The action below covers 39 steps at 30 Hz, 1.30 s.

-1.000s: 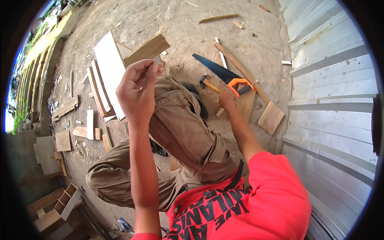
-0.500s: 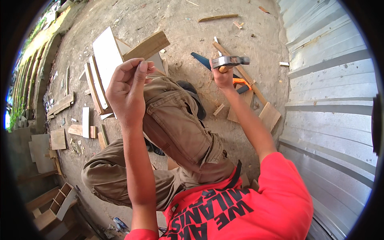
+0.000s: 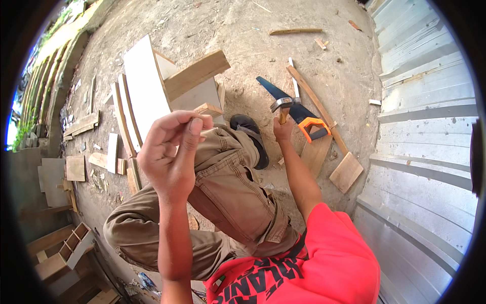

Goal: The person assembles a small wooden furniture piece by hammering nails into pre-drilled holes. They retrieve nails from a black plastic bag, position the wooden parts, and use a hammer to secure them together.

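Note:
My right hand (image 3: 283,130) grips the wooden handle of a claw hammer (image 3: 284,104), its metal head up at the far end. My left hand (image 3: 174,144) is raised over my bent knee, thumb and fingers pinched together; anything between the fingertips is too small to make out. Just beyond the left hand is a wooden piece of work with a white panel (image 3: 147,76) and a brown board (image 3: 197,75) jutting to the right. Behind the hammer a handsaw (image 3: 306,117) with an orange and black handle lies on the ground, partly covered by the hammer head.
A long wood strip (image 3: 316,104) and a square board (image 3: 347,173) lie right of the saw. Corrugated metal sheeting (image 3: 425,137) walls the right side. Offcuts and a white strip (image 3: 112,153) lie at left, with a wooden divided box (image 3: 76,245) at lower left. My shoe (image 3: 251,139) is in the middle.
My right hand has brought the hammer lower and nearer to me, and its head is turned. The left hand stays pinched, slightly lower and to the right. The whole view has shifted a little.

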Available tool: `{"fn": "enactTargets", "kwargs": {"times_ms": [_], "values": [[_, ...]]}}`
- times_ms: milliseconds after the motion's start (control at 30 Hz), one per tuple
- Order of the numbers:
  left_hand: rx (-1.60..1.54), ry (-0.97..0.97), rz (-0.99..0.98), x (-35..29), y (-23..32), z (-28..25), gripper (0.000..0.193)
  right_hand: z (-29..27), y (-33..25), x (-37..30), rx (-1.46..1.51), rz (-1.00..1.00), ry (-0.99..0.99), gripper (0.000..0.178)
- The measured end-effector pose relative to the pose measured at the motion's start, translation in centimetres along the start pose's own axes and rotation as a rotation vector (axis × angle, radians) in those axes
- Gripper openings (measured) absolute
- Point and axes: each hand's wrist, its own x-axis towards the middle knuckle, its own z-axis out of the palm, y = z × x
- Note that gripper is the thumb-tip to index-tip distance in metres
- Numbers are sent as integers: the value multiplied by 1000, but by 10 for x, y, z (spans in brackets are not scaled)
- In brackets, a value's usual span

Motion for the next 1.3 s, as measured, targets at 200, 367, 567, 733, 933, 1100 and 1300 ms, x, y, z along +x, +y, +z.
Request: {"fn": "enactTargets", "kwargs": {"times_ms": [200,367,567,733,933,1100,1300], "values": [[-107,64,-25,13,1,-12,14,-7,-153,29,242,-209,-248,29],[-260,48,103,60,13,-14,16,-59,-304,36,278,-534,-473,20],[-363,11,289,73,76,-32,17,-78,-427,6,50,-920,-431,30],[-357,80,418,79,97,-84,19,-47,-489,-16,61,-1017,-467,28],[-301,209,372,91,73,-182,22,-6,-533,-25,-41,-973,-638,27],[-65,552,90,58,-15,-239,26,52,-532,-34,-187,-924,-756,40],[120,523,-40,1,-112,-229,17,96,-475,-23,-379,-776,-945,55]]}}
